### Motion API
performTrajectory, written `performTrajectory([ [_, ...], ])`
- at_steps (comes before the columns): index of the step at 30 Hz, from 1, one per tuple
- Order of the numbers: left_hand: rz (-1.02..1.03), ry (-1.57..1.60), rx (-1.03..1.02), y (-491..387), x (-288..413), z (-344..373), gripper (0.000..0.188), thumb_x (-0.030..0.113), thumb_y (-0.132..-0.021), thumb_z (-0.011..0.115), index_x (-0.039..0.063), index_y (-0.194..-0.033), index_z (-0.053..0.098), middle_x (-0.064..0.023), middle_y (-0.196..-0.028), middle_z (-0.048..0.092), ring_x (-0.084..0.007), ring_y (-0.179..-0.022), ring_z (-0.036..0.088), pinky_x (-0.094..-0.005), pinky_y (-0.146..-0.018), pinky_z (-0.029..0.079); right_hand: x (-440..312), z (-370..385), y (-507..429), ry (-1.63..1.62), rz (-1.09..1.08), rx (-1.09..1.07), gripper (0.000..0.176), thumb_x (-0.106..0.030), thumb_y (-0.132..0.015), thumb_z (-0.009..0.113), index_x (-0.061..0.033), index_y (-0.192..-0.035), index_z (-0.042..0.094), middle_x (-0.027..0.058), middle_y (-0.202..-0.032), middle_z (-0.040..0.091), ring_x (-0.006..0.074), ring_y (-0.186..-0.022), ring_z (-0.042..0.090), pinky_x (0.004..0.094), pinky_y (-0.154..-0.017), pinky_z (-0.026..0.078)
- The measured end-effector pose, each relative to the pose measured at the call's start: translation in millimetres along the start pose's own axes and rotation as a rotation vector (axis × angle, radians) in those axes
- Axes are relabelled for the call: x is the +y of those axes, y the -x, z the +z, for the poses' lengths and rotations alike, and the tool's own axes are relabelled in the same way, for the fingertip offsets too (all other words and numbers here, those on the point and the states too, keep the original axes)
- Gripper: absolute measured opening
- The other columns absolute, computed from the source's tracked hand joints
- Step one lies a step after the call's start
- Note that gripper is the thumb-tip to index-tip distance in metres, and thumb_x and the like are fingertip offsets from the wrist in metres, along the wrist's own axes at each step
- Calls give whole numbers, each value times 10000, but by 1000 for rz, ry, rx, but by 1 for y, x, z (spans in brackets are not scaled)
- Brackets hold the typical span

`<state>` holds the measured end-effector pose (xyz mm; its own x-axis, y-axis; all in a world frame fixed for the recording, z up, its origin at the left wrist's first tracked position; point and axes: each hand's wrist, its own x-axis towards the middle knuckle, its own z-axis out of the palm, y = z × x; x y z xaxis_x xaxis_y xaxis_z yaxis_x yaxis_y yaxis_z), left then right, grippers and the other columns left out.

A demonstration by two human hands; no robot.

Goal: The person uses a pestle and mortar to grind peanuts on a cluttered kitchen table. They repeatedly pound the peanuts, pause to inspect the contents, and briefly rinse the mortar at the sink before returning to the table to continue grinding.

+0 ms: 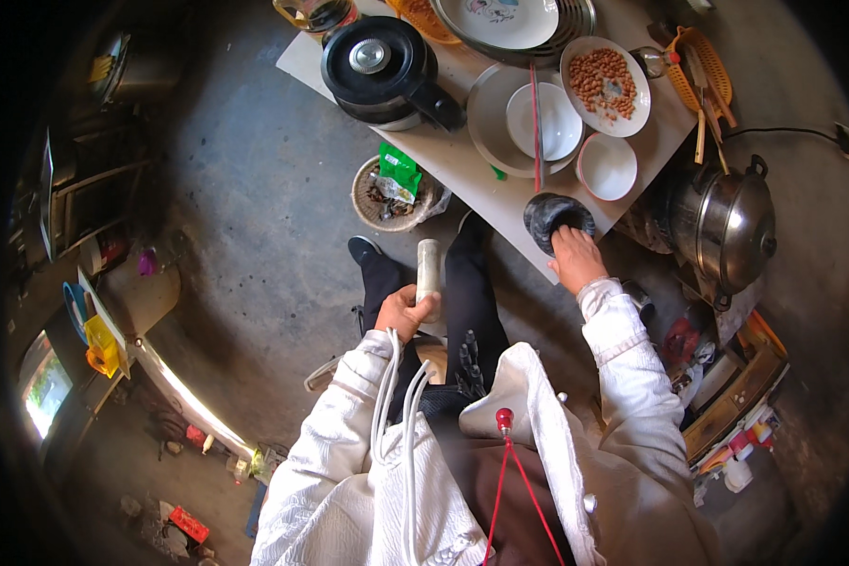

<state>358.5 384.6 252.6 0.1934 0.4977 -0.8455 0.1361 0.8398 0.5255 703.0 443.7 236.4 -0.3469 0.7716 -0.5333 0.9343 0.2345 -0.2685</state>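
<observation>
My left hand (pixel 408 311) is closed around a pale grey cylinder (pixel 429 265), held upright over the gap between my legs; it looks like a pestle, though its material is unclear. At the near corner of the white table (pixel 460 173), a dark grey stone mortar (pixel 541 212) appears tipped, its mouth towards my right hand (pixel 579 262). The fingers of that hand reach over the near rim into the mouth, with the thumb outside. The mortar's inside is mostly hidden by shadow and by my fingers.
A black-lidded kettle (pixel 375 88), a plate of peanuts (pixel 608 88), a metal basin (pixel 484 120) and a small white bowl (pixel 608 166) crowd the table. Red chopsticks (pixel 537 127) cross the basin. Below the edge stands a waste basket (pixel 368 209). To the right is a steamer pot (pixel 725 223).
</observation>
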Motion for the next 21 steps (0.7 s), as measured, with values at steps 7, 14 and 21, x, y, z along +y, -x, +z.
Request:
performTrajectory([
  [7, 4, -17, 27, 3, 1, 2, 367, 337, -881, 701, -24, -931, 659, -36, -775, 662, -112, -698, 601, -267, -681, 492, 15, 6, -19, -106, 8, -89, 420, -144, -687, 805, 17, -990, 564, 209, -1092, 591, 389, -1083, 534, 454, -976, 425],
  [14, 1, -14, 26, 0, -9, -2, 381, 342, -874, 698, -31, -944, 665, -46, -788, 672, -118, -708, 610, -270, -694, 497, 20, 13, -24, -131, 56, -168, 334, -50, -683, 716, -23, -983, 571, 192, -1083, 594, 366, -1102, 544, 451, -953, 451],
  [21, -7, 8, 37, -3, -16, -4, 371, 333, -872, 697, -29, -953, 670, -48, -793, 675, -119, -711, 618, -276, -694, 503, 14, 4, -16, -482, 73, 44, 378, -76, -689, 794, -13, -934, 514, 166, -1010, 600, 375, -1041, 567, 453, -919, 460],
])
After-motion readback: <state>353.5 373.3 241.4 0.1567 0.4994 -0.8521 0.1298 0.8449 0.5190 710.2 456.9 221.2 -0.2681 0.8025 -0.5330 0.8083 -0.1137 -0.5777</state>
